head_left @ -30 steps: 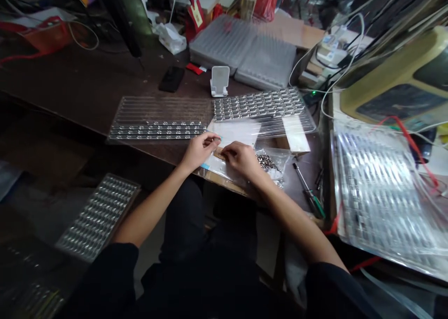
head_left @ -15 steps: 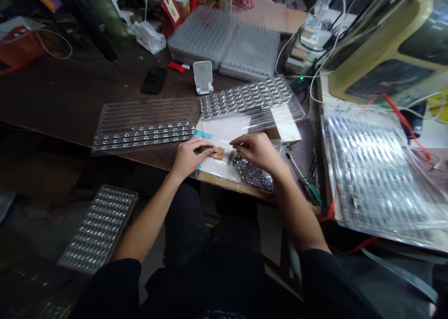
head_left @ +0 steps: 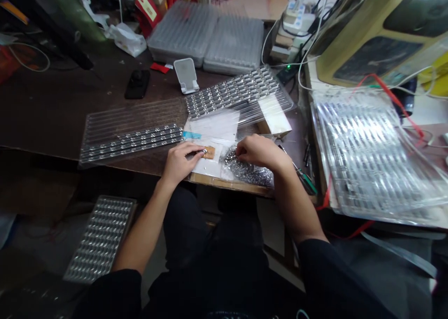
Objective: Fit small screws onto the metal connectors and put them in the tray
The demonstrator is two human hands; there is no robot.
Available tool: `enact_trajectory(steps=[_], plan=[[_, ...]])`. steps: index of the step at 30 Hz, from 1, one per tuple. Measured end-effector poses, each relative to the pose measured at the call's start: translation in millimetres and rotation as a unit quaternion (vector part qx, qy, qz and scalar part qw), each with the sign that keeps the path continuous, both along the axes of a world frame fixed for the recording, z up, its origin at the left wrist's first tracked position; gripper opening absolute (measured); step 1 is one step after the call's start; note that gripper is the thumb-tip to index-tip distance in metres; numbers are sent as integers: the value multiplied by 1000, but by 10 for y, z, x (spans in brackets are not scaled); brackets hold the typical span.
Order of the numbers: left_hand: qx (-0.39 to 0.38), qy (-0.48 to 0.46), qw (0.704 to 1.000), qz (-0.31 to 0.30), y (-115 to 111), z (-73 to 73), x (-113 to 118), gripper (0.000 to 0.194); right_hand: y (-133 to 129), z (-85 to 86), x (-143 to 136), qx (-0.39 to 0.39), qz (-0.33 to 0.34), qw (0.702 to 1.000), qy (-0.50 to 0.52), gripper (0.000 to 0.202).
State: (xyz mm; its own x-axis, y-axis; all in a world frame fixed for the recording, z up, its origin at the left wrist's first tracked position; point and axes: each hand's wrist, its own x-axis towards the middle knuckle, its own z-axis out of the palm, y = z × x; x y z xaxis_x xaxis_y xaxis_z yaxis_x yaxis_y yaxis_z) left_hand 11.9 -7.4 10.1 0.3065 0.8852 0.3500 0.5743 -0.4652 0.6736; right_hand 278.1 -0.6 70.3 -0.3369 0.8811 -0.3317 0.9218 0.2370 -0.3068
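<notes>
My left hand (head_left: pixel 182 162) is closed in a pinch at the left end of a small brown block (head_left: pixel 209 152). A small shiny metal part (head_left: pixel 204 151) shows at its fingertips. The block rests on a white sheet (head_left: pixel 210 168) at the desk's front edge. My right hand (head_left: pixel 261 152) reaches down with bent fingers pressed together into a clear bag (head_left: pixel 227 173) of small metal parts (head_left: pixel 250 172). Whatever those fingertips grip is hidden among the parts.
Clear trays holding rows of metal pieces lie behind my hands: one tray (head_left: pixel 133 144) left, another tray (head_left: pixel 231 92) right. A white phone stand (head_left: pixel 186 76), a black phone (head_left: pixel 137 84), a white box (head_left: pixel 275 116) and a green-handled screwdriver (head_left: pixel 306 181) surround them. Stacked trays (head_left: pixel 371 160) stand right.
My right hand has lowered from above the bag into the small metal parts. My left hand stays pinched by the brown block. The whole view has shifted slightly.
</notes>
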Motion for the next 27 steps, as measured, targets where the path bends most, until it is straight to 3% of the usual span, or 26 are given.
enact_trajectory(steps=[10, 16, 21, 27], plan=[[2, -5, 1000, -1, -25, -52, 18, 16, 17, 66, 94, 1, 8, 997, 79, 14], [24, -80, 992, 95, -26, -26, -10, 17, 9, -19, -216, 47, -11, 985, 165, 10], [12, -80, 991, 102, -17, 0, -9, 16, 22, -185, -514, 22, 0, 968, 248, 17], [10, -85, 992, 96, -38, 8, -15, 20, 20, -275, -635, 53, -19, 967, 247, 7]])
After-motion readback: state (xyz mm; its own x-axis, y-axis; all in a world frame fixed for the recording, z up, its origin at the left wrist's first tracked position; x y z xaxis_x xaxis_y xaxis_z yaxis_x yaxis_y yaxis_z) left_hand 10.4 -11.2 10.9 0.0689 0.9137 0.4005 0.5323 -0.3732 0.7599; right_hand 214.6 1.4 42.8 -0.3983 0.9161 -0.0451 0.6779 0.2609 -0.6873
